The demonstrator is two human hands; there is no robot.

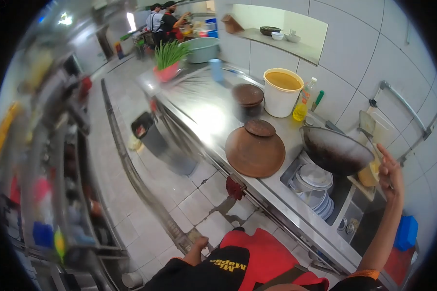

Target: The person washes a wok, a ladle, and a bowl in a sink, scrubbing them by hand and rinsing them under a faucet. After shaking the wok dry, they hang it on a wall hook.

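My right hand is raised at the right rim of a dark wok, its index finger stretched out and the others partly bent. No grip on the rim can be made out. The wok is tilted over the sink, above stacked white plates. My left hand hangs low by my apron, over the floor, its fingers curled with nothing visible in them. A round brown board with a small brown lid on it lies on the counter, left of the wok.
A white bucket, a yellow bottle and a brown lidded pot stand along the wall. Farther back are green stalks and a large basin. A bin stands beside the counter. Two people are in the background.
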